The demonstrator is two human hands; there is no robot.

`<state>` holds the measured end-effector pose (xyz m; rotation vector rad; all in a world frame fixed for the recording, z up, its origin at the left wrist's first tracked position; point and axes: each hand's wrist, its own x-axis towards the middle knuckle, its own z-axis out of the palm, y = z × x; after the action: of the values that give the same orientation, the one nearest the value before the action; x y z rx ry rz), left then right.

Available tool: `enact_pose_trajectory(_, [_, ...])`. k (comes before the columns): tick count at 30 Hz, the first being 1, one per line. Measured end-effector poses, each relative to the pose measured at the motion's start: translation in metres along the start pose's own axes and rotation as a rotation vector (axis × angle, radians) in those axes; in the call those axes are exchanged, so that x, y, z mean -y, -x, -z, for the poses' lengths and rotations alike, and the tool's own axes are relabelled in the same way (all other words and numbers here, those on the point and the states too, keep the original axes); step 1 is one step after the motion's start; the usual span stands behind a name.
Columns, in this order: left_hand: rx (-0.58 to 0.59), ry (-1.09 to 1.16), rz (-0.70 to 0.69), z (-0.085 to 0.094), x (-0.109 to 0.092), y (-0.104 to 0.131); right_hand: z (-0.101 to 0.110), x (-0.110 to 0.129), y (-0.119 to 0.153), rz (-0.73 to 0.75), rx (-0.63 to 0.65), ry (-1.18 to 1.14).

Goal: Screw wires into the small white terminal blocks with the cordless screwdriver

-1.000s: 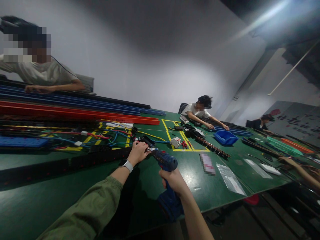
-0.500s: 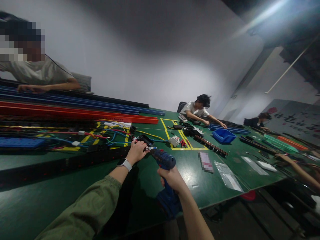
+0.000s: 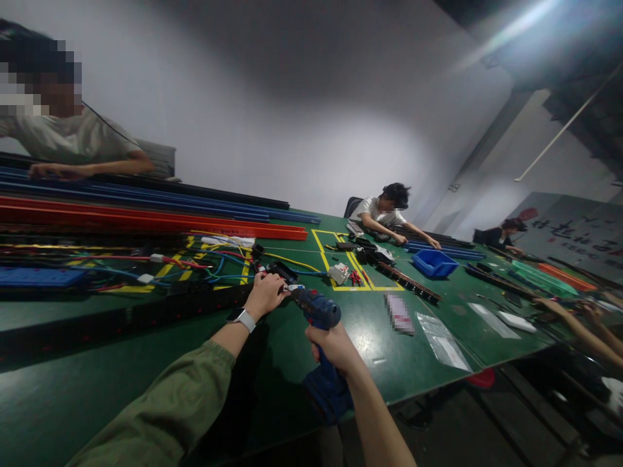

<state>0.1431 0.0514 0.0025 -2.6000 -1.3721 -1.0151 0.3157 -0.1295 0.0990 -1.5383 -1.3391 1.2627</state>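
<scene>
A blue power drill is gripped in my right hand, its fingers wrapped round the handle and its nose pointing left. The drill's tip meets the fingertips of my left hand, which is closed at the end of a long black strip. Exactly what the left fingers pinch is too small to make out. A small black part lies just beyond that hand. Coloured wires run to the left of it, and a white connector block sits to the right.
Red channels and blue rails lie along the far left. A blue bin, plastic bags and a copper-coloured strip are to the right. People sit across the table, and another person's arms reach in at right.
My hands and the drill stay almost in place. At the right edge, more of another person's hands and arms shows.
</scene>
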Motion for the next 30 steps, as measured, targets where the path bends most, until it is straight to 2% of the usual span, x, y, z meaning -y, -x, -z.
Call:
enact_pose_trajectory(15, [-0.014,-0.011,-0.012,-0.0026,0.0023,0.0012,0.0000,-0.0015,-0.0001,0.018,0.003,-0.011])
enact_pose_trajectory(23, [-0.015,-0.001,-0.018,-0.0050,0.0045,0.0005,0.0002,-0.0075,-0.0027,0.088,0.001,-0.008])
enact_pose_trajectory(30, [-0.007,0.009,-0.013,-0.0024,0.0028,0.0008,-0.0004,-0.0045,-0.0020,0.038,0.003,-0.001])
